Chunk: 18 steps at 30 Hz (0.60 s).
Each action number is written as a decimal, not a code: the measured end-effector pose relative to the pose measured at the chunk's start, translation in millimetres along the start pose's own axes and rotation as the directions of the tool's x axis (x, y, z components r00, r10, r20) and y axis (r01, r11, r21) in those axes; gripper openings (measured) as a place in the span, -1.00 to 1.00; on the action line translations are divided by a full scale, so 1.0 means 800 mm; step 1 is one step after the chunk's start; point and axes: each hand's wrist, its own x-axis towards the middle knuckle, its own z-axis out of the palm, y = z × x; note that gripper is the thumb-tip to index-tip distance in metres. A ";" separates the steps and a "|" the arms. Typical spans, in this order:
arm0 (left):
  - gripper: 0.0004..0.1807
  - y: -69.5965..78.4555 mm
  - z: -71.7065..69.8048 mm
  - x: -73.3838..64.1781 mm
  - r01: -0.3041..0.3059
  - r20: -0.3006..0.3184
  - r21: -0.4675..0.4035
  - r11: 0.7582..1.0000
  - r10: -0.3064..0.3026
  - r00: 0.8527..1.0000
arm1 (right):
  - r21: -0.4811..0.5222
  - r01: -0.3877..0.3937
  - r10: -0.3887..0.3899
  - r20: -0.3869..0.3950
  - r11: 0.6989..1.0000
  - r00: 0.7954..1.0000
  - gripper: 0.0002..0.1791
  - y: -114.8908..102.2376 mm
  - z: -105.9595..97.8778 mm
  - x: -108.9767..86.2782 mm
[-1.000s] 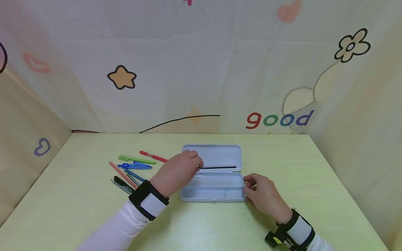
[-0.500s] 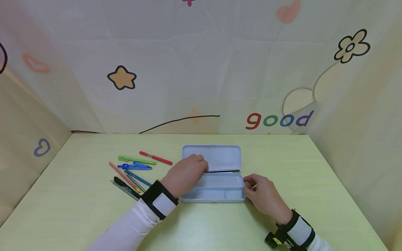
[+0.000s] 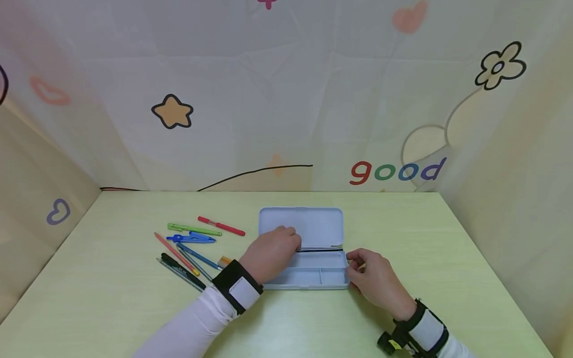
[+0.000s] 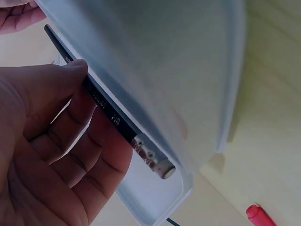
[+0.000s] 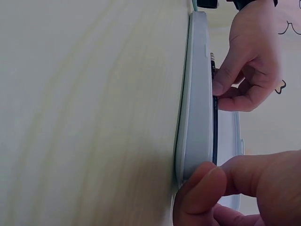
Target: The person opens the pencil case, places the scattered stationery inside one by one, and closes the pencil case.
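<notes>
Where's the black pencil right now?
In the head view, lower centre: the left hand pinches the black pencil near the hinge edge of the open pale blue case, up and left of the right hand.

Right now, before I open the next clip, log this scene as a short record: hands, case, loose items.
left hand: pinches a black pencil between thumb and fingers
pencil position: lengthwise along the case, near the hinge side; contact unclear
right hand: holds the right end of the case
case: light blue, lid open on the far side
loose, left of case: red pen, green pen, blue compass, black pen, others
</notes>
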 end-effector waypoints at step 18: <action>-0.88 0.011 0.020 -0.001 -0.041 -0.046 0.224 0.974 0.052 0.998 | -0.002 -0.002 0.002 0.000 1.000 1.000 -0.70 -0.001 0.000 0.000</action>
